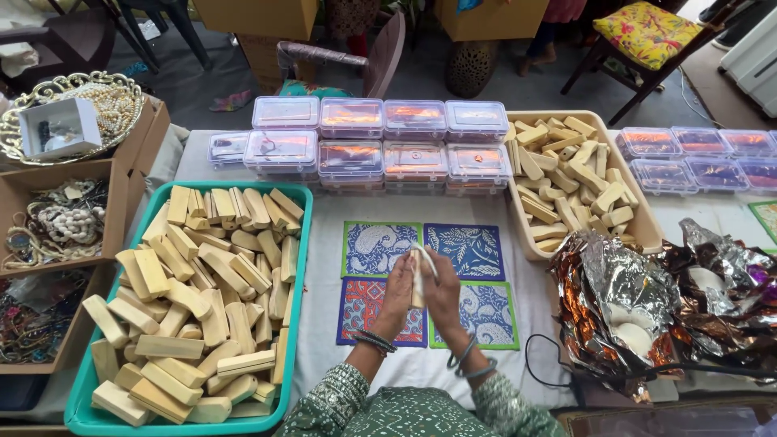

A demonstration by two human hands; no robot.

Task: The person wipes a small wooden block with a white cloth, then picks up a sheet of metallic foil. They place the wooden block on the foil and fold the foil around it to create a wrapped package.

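White-cloth table (494, 356) | L hand (397, 293) + R hand (442, 285) fingers closed round wood block (418, 279) | over printed squares (469, 250)

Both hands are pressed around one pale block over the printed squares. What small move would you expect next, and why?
Probably the right hand pulls the white strip further around the wooden block while the left hand steadies it: the strip lies only partly over the block's top end, loose.

teal tray (301, 267), pale wooden blocks (202, 283), paisley cards (380, 249)
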